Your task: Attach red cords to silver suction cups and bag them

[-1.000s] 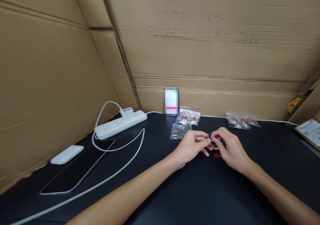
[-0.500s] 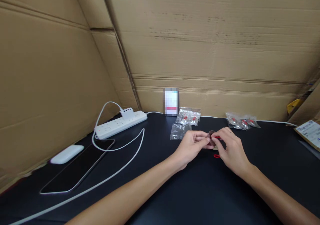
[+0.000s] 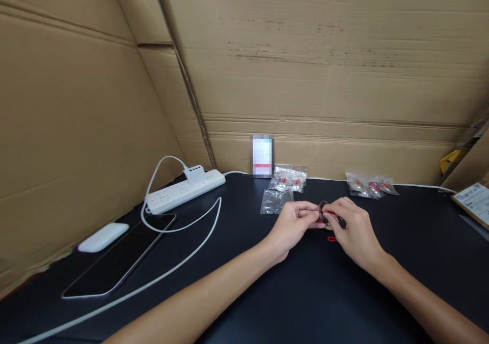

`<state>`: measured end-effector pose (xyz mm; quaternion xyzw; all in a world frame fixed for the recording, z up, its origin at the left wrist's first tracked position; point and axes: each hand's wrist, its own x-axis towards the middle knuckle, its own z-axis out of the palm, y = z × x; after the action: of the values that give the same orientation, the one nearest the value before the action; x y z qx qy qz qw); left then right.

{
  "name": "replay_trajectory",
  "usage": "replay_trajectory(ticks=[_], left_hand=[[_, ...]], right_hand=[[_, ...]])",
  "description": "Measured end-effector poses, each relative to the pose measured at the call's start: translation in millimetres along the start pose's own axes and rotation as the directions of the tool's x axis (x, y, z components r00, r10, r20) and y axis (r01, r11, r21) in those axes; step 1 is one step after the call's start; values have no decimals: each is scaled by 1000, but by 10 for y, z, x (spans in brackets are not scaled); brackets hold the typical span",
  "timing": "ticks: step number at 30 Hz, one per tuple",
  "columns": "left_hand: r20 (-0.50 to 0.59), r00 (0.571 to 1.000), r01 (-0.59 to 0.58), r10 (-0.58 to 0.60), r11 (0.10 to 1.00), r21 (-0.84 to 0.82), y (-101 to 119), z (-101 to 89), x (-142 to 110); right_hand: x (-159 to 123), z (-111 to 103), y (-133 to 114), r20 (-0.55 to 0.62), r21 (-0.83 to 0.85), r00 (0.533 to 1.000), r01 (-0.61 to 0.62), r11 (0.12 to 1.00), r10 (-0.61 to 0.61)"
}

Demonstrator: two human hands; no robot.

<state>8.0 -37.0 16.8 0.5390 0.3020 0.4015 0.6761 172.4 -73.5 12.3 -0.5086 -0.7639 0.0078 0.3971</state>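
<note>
Over the black table (image 3: 267, 293), my left hand (image 3: 294, 224) and my right hand (image 3: 353, 229) meet at the middle, both pinched on a small round disc (image 3: 324, 207) with a red string. A loop of that red string (image 3: 332, 239) shows below my right hand. Just beyond my left hand lies an empty clear plastic bag (image 3: 274, 201). Further back lie clear bags with red pieces (image 3: 288, 178).
More small bags with red pieces (image 3: 370, 186) lie at the back right. A white power strip (image 3: 183, 189), its white cable (image 3: 179, 262), a dark phone (image 3: 122, 255) and a white case (image 3: 103, 237) lie at left. Cardboard walls (image 3: 324, 79) enclose the table. A labelled box (image 3: 471, 204) sits far right.
Both hands stay pinched together on the small disc; the fingers shifted slightly and less of the red string shows between them now.
</note>
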Motion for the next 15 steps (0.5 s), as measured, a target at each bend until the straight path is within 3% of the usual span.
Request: replay_trajectory(ticks=[7,15], left_hand=[[-16,1000,-19,19,1000,-25,2,2,9],[-59,998,-22,20,999,-28,-38,-37,30]], right_hand=[[-1,27,46,-2,186,997,-78,980,80],[-2,5,-6,4,188,1000,-4,982,3]])
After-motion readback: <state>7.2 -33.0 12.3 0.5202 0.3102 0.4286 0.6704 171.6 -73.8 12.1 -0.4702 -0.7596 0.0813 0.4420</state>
